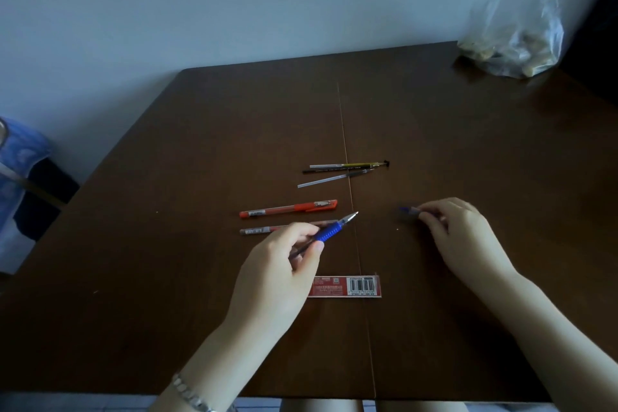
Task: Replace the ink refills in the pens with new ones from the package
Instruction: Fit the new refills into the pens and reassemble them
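The left hand [277, 264] hides the package's [347, 286] left end; the blue cap [409, 210] is blurred.

Likely a home: a dark wooden table [434, 130] against a plain wall [234, 3] (1 plastic bag [515, 33] on it).

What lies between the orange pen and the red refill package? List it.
In the head view: a clear-barrelled pen on the table, then the left hand holding the blue-grip pen, between orange pen and package.

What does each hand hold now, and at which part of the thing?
The left hand holds the blue pen at its barrel, just behind the blue grip. The right hand pinches a small blue piece, probably the cap, at one end.
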`<state>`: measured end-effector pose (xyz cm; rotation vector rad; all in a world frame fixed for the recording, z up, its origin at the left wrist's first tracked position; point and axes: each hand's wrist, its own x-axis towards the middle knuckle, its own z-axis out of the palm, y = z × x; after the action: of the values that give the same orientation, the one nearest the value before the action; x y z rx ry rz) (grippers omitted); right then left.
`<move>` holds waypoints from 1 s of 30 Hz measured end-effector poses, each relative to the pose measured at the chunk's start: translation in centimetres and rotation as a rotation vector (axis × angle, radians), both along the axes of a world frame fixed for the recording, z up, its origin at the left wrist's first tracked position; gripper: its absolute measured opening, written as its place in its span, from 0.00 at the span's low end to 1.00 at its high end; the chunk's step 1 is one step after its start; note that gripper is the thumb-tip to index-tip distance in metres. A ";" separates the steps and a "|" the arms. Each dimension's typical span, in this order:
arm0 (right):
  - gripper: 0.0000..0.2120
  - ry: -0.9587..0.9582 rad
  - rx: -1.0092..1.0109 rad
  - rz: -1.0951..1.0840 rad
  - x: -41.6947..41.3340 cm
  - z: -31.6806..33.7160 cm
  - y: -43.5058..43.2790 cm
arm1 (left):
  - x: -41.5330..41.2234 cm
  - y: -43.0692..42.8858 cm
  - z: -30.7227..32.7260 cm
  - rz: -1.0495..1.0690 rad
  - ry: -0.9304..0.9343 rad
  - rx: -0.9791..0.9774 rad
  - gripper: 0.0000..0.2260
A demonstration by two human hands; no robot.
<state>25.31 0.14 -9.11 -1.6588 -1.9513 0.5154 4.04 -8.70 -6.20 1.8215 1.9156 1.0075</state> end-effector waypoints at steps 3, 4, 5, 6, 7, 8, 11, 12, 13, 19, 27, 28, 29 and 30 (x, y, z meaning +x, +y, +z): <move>0.08 0.255 -0.051 0.103 -0.4 1.4 -1.9 | 0.0 -0.3 -0.2 -0.029 -0.029 -0.013 0.10; 0.07 0.319 -0.053 0.136 -0.7 1.9 -2.6 | 0.0 -0.4 -0.2 -0.043 -0.031 -0.013 0.09; 0.07 0.356 -0.045 0.165 -0.9 2.4 -3.3 | 0.0 -0.5 -0.2 -0.061 -0.030 -0.012 0.08; 0.07 0.373 -0.032 0.187 -1.1 2.8 -3.8 | 0.1 -0.5 -0.2 -0.080 -0.029 -0.008 0.08; 0.08 0.380 -0.019 0.203 -1.2 3.1 -4.1 | 0.1 -0.5 -0.2 -0.098 -0.028 -0.006 0.08; 0.09 0.383 -0.008 0.215 -1.2 3.2 -4.3 | 0.1 -0.5 -0.3 -0.112 -0.031 -0.005 0.08; 0.12 0.391 -0.008 0.246 -1.3 3.5 -4.4 | 0.3 -0.7 -0.2 -0.145 -0.045 -0.011 0.08; 0.13 0.384 -0.014 0.262 -1.4 3.5 -4.4 | 0.4 -0.8 -0.2 -0.155 -0.049 -0.010 0.07; 0.14 0.374 -0.020 0.281 -1.4 3.6 -4.4 | 0.4 -0.9 -0.1 -0.167 -0.048 -0.008 0.07; 0.15 0.346 -0.011 0.346 -2.0 3.5 -5.3 | 0.8 -1.2 0.0 -0.210 0.009 0.039 0.08; 0.11 0.322 0.109 0.361 -1.9 3.6 -5.9 | 1.3 -1.8 0.4 -0.204 -0.122 -0.008 0.07; 0.11 0.323 0.106 0.369 -1.9 3.7 -5.9 | 1.3 -1.8 0.7 -0.224 -0.145 -0.054 0.08; 0.10 0.319 0.083 0.374 -1.9 3.7 -5.8 | 1.1 -1.8 0.9 -0.244 -0.124 -0.088 0.08; 0.10 0.312 0.040 0.375 -2.0 3.7 -5.7 | 0.9 -1.5 1.1 -0.256 -0.055 -0.088 0.07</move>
<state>23.33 -5.56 -5.42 -1.1084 -2.0190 0.8156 4.93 -10.25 -5.12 1.9076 1.6174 0.8644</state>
